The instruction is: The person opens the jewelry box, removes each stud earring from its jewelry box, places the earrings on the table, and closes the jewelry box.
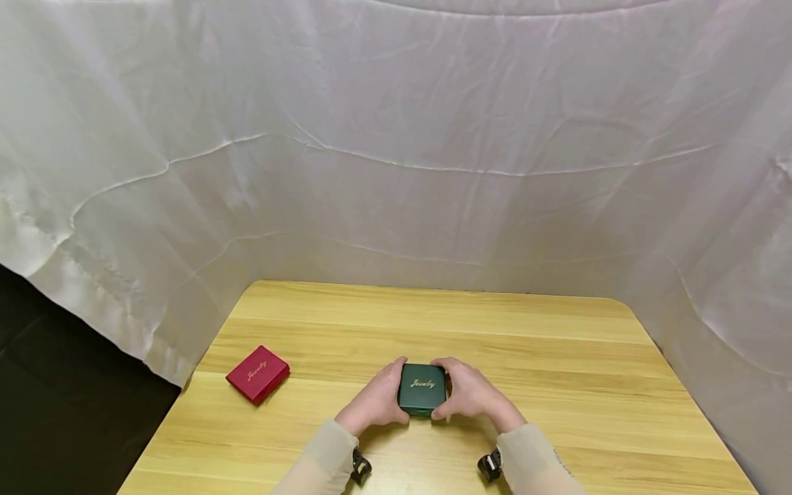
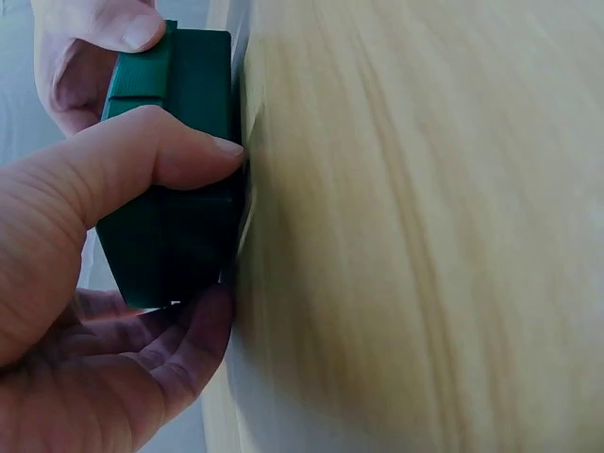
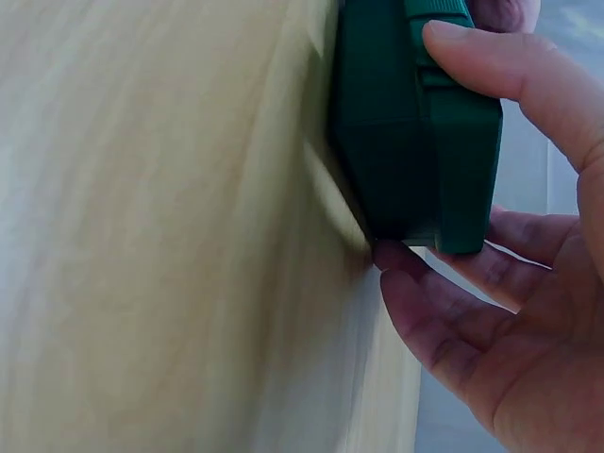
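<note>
A dark green jewelry box (image 1: 422, 386), its lid closed and marked "Jewelry" in gold, is at the middle of the near part of the table. My left hand (image 1: 381, 394) grips its left side; in the left wrist view the thumb lies across the box's front and the fingers reach behind. From the right, my right hand (image 1: 469, 391) holds the other side. The right wrist view shows that thumb on the lid's front edge, by a ridged tab (image 3: 439, 11). The box's underside is at the tabletop; whether it touches I cannot tell.
A red jewelry box (image 1: 258, 375), also closed, lies turned at an angle near the table's left edge. The wooden table (image 1: 557, 344) has rounded far corners. Pale curtains (image 1: 396, 137) hang behind it and along both sides, with dark cloth (image 1: 62, 385) at the lower left.
</note>
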The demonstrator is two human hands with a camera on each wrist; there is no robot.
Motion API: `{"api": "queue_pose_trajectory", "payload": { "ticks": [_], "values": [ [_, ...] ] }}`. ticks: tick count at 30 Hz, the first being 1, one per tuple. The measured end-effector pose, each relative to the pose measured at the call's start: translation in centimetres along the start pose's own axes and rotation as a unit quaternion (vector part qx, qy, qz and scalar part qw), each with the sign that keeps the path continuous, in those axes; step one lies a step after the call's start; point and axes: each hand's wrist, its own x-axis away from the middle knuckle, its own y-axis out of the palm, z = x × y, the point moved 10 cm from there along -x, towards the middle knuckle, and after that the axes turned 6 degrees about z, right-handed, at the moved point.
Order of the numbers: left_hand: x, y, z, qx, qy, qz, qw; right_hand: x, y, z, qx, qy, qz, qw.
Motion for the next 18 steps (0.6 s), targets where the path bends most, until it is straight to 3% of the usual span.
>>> {"api": "queue_pose_trajectory", "payload": {
  "ticks": [9, 18],
  "values": [
    [0.00, -0.02, -0.05, 0.007, -0.004, 0.005, 1.0000, -0.37, -0.05, -0.03, -0.019, 0.009, -0.022, 0.9995],
    [-0.01, 0.07, -0.29, 0.006, -0.005, 0.005, 1.0000, 0.08, 0.07, 0.14, -0.019, 0.005, -0.013, 0.9997]
  ]
}}
